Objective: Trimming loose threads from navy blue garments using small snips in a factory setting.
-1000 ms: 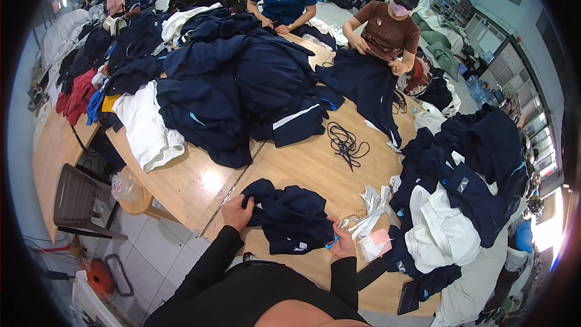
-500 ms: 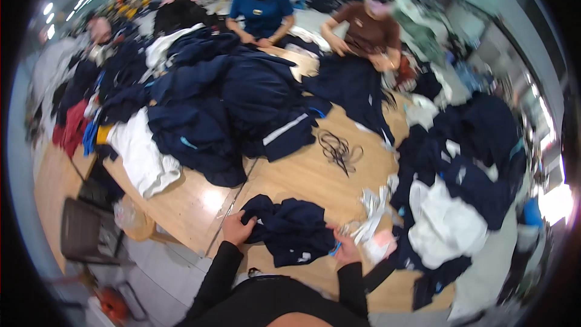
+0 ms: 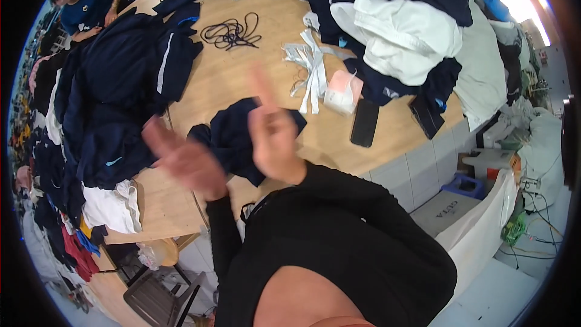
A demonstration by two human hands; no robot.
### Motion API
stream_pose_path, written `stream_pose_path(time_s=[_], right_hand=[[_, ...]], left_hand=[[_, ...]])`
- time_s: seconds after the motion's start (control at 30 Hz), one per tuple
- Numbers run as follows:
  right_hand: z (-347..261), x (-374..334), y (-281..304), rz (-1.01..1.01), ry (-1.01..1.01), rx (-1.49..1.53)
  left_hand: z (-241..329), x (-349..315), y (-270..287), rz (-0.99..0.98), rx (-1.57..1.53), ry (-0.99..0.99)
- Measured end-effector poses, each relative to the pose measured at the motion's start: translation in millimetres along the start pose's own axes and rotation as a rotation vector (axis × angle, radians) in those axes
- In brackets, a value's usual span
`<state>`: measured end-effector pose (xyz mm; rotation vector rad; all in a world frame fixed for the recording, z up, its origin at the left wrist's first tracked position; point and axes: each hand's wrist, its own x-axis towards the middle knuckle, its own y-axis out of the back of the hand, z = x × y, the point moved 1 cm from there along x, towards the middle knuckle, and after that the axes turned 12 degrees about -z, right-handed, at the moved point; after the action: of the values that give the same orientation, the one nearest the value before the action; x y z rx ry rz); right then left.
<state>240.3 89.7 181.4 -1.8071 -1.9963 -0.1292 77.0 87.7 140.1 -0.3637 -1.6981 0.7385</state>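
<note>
A small navy cloth garment (image 3: pixel 230 127) lies crumpled on the wooden table right in front of me. Above its left side is my left hand (image 3: pixel 184 154), blurred, with the fingers stretched out and nothing visible in them. My right hand (image 3: pixel 273 139) hovers over the garment's right part, one finger extended and the others partly bent. It is smeared too, and no held thing shows. Between the hands the cloth is uncovered; the rest is partly hidden behind them.
Navy garments (image 3: pixel 115 79) pile up on the left, with a white garment (image 3: pixel 115 209) below. Farther right are a dark cord (image 3: pixel 231 33), white strips (image 3: pixel 313 69), a pink-and-white bundle (image 3: pixel 344 92), a black phone (image 3: pixel 365 123) and a white garment (image 3: pixel 405 36). A co-worker (image 3: pixel 91 0) is at far left.
Both hands have let go of the navy garment and lifted over it. The view has swung to the right and down, bringing the phone and the floor boxes into sight.
</note>
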Motion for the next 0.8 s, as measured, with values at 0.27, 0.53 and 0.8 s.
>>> stream_pose_path(time_s=[0.27,0.53,0.8], right_hand=[[60.1,-32.6,61.6,-0.267,-0.31,-0.521],[82.7,-44.1,130.4,-0.454,-0.497,-0.681],[72.8,-29.5,106.3,-0.57,-0.584,-0.541]], left_hand=[[20.2,-45.5,20.2,-0.181,1.767,1.441],[34.7,176.2,-44.3,-0.066,2.51,-0.017],[55.5,249.7,-6.2,-0.747,2.04,1.533]])
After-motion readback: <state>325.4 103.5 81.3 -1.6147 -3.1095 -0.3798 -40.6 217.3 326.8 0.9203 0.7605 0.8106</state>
